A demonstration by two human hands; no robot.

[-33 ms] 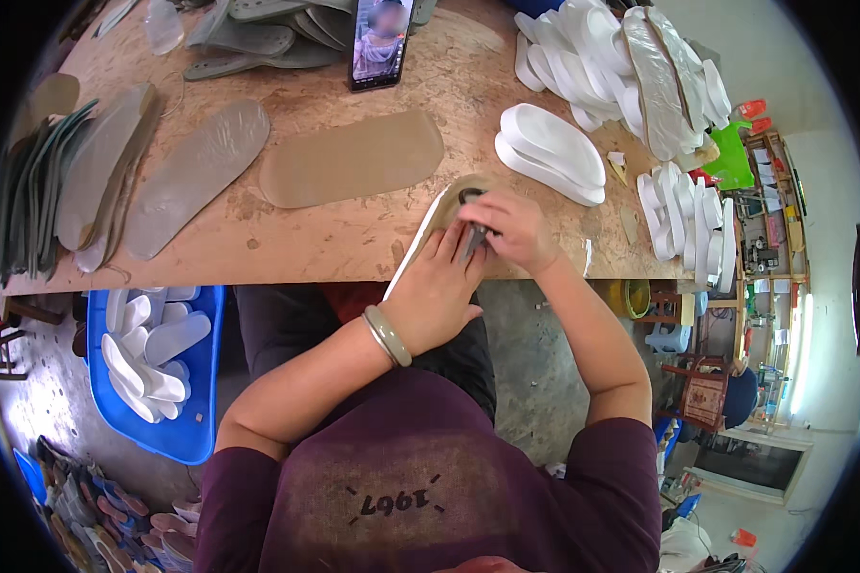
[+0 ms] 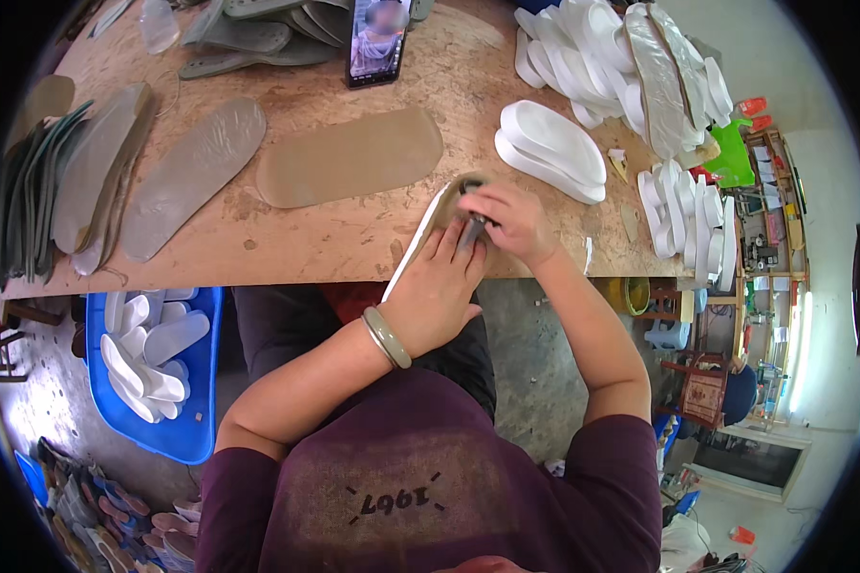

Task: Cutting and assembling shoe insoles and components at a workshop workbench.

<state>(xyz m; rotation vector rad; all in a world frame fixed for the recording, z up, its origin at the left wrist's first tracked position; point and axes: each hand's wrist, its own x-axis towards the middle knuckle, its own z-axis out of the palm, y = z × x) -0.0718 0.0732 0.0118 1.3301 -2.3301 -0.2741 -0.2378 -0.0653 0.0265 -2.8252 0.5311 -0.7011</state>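
Note:
My left hand lies flat with its fingers apart on a shoe sole, which has a white edge and a brownish-grey top. The sole rests at the table's near edge, mostly covered by my hands. Closed in my right hand is a small tool with a black rounded end and a grey metal body, whose exact kind I cannot make out. Its grey part reaches down beside my left fingers. Just beyond lies a flat brown sole-shaped sheet. To the right is a pair of stacked white soles.
Grey insoles stand stacked at the left of the wooden table. A phone leans at the back near more grey pieces. White soles pile up at the back right. A blue basket of white pieces sits below left.
My right hand and the tool have shifted very slightly over the sole. My left hand stays in place.

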